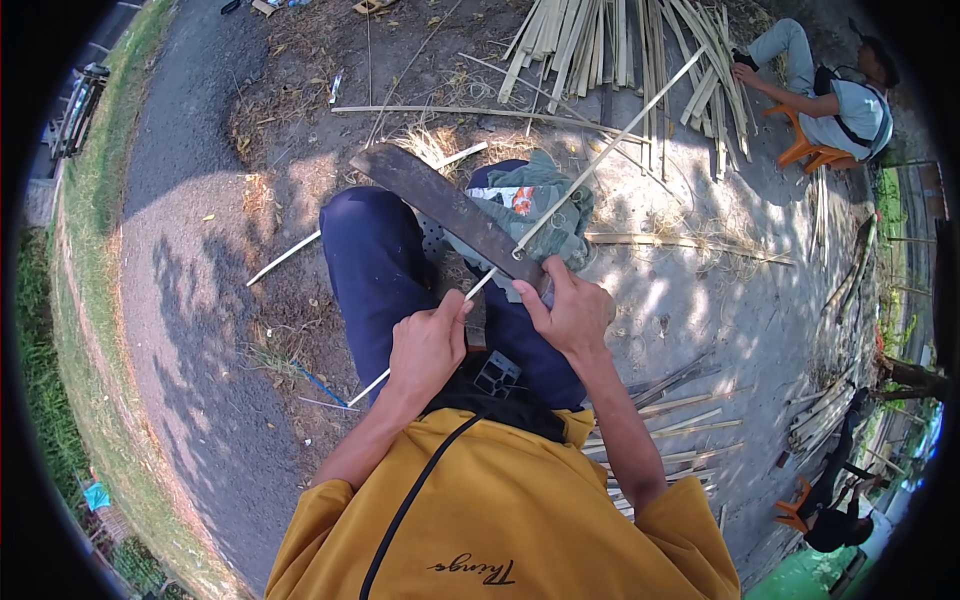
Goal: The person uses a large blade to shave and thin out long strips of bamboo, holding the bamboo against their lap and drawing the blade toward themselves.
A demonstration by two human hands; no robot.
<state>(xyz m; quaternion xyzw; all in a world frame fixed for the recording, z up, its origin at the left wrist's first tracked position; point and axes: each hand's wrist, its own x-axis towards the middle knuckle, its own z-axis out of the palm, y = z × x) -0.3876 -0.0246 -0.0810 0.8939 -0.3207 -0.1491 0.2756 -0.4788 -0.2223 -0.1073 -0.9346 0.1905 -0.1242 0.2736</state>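
My left hand (432,345) is closed round a thin, pale bamboo strip (600,155). The strip runs from beside my left thigh, through my fist and up to the far right. It passes the edge of a broad dark machete (435,200), where a small curl shows at the blade. My right hand (572,312) grips the machete at its near end, thumb and forefinger pressed by the blade; its handle is mostly hidden. The blade slants to the far left above my knees. A grey-green cloth (555,235) lies over my right knee, under the strip.
Piles of split bamboo strips (580,45) lie at the far right, with more strips (690,430) on the ground by my right side. One person (840,110) sits on an orange stool at the far right, another (840,525) at the lower right. Shavings (425,145) litter the ground.
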